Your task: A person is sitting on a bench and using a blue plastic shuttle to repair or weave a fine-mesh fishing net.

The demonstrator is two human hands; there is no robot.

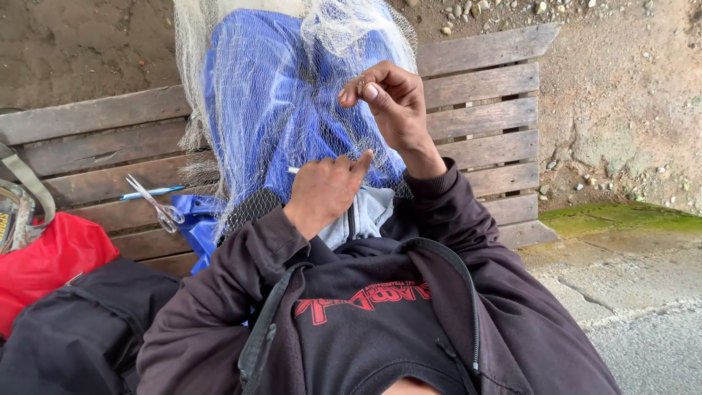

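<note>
A fine pale fishing net (241,95) drapes over blue fabric (270,88) that lies across my lap and the wooden bench (482,110). My right hand (387,99) is raised above the lap, its thumb and fingers pinched on the net's thin mesh. My left hand (325,190) sits lower and nearer my chest, fingers closed on a thin white netting needle (294,170) whose tip sticks out to the left. Dark jacket sleeves cover both arms.
Scissors (157,205) and a blue pen-like tool (150,193) lie on the bench slats at left. A red bag (44,263) and a black bag (80,329) sit at lower left. Dirt with pebbles lies behind the bench, concrete (629,292) at right.
</note>
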